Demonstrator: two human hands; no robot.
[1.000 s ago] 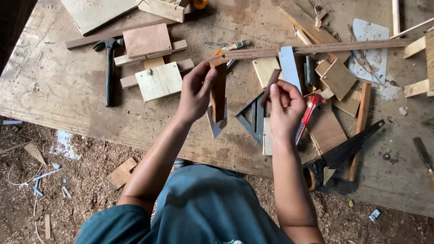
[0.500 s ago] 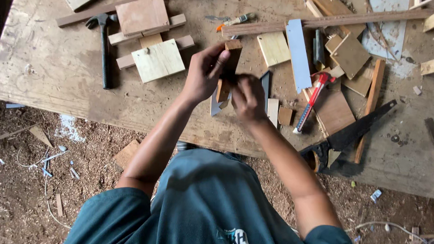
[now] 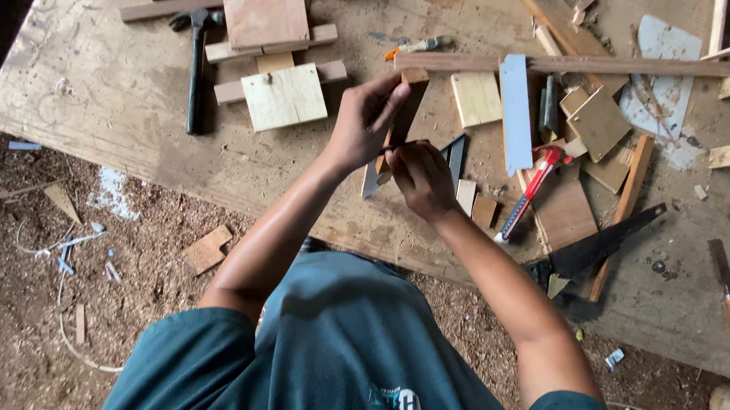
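Note:
My left hand (image 3: 366,124) grips a short brown wood strip (image 3: 407,101), holding it upright over the plywood workbench (image 3: 86,90). My right hand (image 3: 418,176) is closed on a thin dark pencil (image 3: 401,144) with its tip against the strip. A metal try square (image 3: 452,155) lies under and just right of the hands. Both hands meet at the bench's front middle.
A black hammer (image 3: 195,70) and stacked wood blocks (image 3: 281,93) lie to the left. To the right are a long batten (image 3: 564,65), a red utility knife (image 3: 531,191), a handsaw (image 3: 602,246), wood offcuts and a chisel (image 3: 728,290). Sawdust and scraps cover the floor.
My right hand moved left from the try square to meet the left hand at the wood strip. The view shifted slightly, bringing the bench closer.

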